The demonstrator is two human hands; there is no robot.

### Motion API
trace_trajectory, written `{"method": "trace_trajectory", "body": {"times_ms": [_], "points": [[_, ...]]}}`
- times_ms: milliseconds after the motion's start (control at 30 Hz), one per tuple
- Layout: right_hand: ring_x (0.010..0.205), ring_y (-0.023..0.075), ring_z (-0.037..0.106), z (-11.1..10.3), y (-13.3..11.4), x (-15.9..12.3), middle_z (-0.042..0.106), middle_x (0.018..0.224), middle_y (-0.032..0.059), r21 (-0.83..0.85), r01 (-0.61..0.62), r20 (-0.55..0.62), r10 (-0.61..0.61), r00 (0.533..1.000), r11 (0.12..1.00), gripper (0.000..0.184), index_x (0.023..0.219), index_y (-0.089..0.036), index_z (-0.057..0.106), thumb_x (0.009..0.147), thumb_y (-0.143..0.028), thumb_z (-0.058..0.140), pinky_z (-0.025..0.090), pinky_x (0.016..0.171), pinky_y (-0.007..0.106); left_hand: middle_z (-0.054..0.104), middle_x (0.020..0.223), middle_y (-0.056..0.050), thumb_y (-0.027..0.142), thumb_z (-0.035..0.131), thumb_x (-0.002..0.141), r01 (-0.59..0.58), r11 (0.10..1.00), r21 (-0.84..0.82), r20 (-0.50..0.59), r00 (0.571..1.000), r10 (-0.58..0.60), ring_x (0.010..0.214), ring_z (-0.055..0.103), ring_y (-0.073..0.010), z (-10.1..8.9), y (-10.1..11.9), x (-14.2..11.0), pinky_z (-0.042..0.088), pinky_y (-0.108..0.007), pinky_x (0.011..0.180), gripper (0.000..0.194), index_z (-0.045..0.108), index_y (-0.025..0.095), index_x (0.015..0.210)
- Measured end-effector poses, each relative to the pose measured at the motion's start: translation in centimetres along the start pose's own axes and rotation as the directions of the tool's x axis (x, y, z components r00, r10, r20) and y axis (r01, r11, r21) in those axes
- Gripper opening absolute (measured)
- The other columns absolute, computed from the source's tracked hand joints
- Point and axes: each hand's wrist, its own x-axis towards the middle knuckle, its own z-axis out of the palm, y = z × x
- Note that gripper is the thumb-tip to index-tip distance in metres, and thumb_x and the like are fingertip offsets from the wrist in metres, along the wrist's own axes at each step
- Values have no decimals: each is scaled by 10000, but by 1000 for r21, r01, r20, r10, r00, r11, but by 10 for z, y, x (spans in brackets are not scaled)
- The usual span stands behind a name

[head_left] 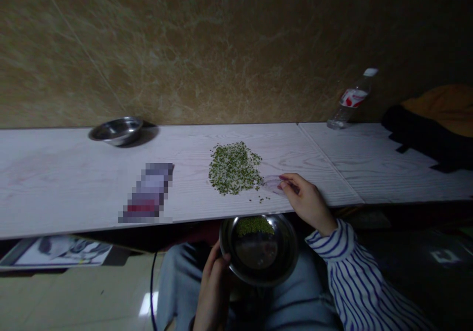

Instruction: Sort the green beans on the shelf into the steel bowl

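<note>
A spread of small green beans mixed with white grains [235, 168] lies on the white wood-grain table [192, 148]. My right hand [303, 198] pinches a thin, clear plastic piece [272, 184], whose far edge meets the right side of the spread. Its exact kind is hard to make out. With my left hand [216, 277] I grip the left rim of a metal bowl [286, 267], held over my lap just under the table's front edge. Green beans [254, 226] are gathered at the bowl's far side. A few loose beans [261, 200] lie near the table edge.
Another metal bowl [116, 131] stands by the wall at the left. A blurred-out flat object [150, 193] lies left of the beans. Toward the right stand a plastic bottle [351, 99] and a black and orange cloth item [436, 124]. Below left is a picture-covered box [66, 252].
</note>
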Motion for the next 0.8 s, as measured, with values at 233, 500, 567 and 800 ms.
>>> {"method": "trace_trajectory", "body": {"times_ms": [233,500,567,800], "points": [[874,235,735,0,-3,4,776,966,88,4,23,16,-23,1000,1000,213,1030,-211,680,891,-303,548,585,755,355,680,1342,-91,363,746,733,-3,999,37,-1,1000,3,1273,575,-333,2,7,-5,516,-401,972,555,671,230,1267],[913,228,731,-4,-2,2,775,987,67,-8,77,80,-76,994,997,212,1047,-229,684,900,-301,549,578,798,348,708,1282,-101,352,774,683,23,1000,-11,-13,1000,-23,1222,607,-352,7,9,-5,512,-430,977,580,676,211,1237],[909,224,730,-5,-3,3,774,987,65,-1,85,81,-85,993,996,212,1040,-229,686,902,-299,542,576,789,340,696,1304,-101,341,770,681,26,1000,-5,-25,999,-26,1253,585,-359,6,9,-5,504,-436,990,579,674,209,1237],[896,233,730,-4,-7,5,776,980,69,-41,99,111,-94,989,994,228,1046,-224,693,903,-293,530,569,768,335,688,1313,-106,369,767,696,13,1000,16,-15,1000,-13,1297,544,-364,2,6,-2,470,-436,1023,619,639,208,1280]]}}
